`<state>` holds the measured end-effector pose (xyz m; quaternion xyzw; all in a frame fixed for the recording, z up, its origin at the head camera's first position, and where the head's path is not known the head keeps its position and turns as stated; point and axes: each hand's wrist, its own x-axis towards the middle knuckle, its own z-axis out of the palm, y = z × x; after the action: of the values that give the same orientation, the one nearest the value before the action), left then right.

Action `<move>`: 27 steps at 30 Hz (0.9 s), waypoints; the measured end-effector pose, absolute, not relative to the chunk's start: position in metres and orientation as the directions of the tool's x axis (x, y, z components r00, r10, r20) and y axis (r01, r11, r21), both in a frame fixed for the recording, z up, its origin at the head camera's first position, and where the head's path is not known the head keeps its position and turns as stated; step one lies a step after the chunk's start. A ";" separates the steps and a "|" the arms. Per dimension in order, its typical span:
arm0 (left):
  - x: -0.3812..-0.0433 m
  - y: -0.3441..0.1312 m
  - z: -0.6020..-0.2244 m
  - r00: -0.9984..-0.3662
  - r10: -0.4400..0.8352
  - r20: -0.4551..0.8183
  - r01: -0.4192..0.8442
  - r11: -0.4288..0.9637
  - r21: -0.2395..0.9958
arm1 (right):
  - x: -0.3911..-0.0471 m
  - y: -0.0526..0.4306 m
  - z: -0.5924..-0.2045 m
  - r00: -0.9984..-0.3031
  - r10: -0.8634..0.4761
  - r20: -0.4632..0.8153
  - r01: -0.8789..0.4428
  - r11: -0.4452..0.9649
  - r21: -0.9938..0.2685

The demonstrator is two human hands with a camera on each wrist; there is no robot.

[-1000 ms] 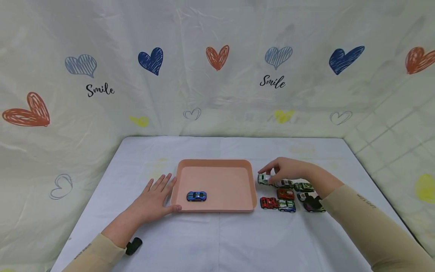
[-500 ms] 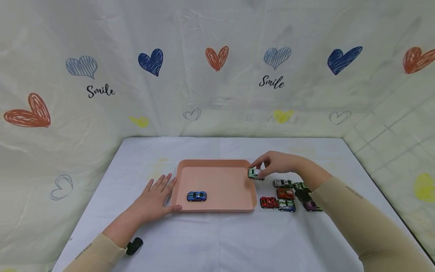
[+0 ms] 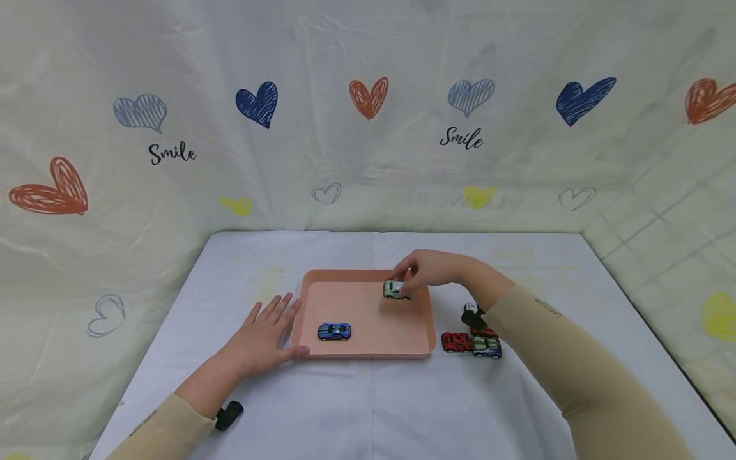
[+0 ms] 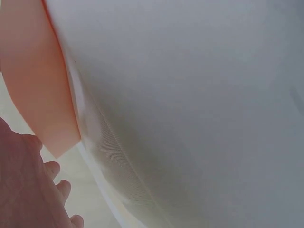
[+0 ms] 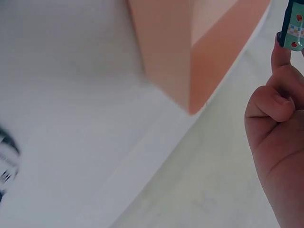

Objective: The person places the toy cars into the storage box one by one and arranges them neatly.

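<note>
Over the back right part of the pink tray, my right hand pinches a pale green toy car between thumb and fingers. The right wrist view shows the same toy car at the fingertips, cut off by the frame's edge. My left hand lies with fingers spread at the tray's left side, its thumb on the front left corner. A blue toy car sits inside the tray, toward the front left.
Right of the tray stand a red toy car, a green-and-blue toy car and others, partly hidden by my right sleeve. A white cloth covers the table. A patterned sheet hangs behind it.
My right hand has lifted the pale green toy car from the group at the right and carried it left over the tray. The left hand has stayed in place.
</note>
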<state>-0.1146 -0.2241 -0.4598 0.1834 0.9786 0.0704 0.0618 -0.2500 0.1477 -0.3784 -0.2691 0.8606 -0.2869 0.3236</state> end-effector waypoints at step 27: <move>-0.118 -0.224 -0.461 -0.931 0.342 -0.128 0.324 0.935 0.148 | -0.255 0.042 -0.411 -0.594 -0.689 -0.415 -0.390 0.698 -0.601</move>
<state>-0.1176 -0.2243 -0.4611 0.1698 0.9806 0.0621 0.0759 -0.2554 0.0424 -0.4113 -0.3126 0.8625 -0.2308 0.3242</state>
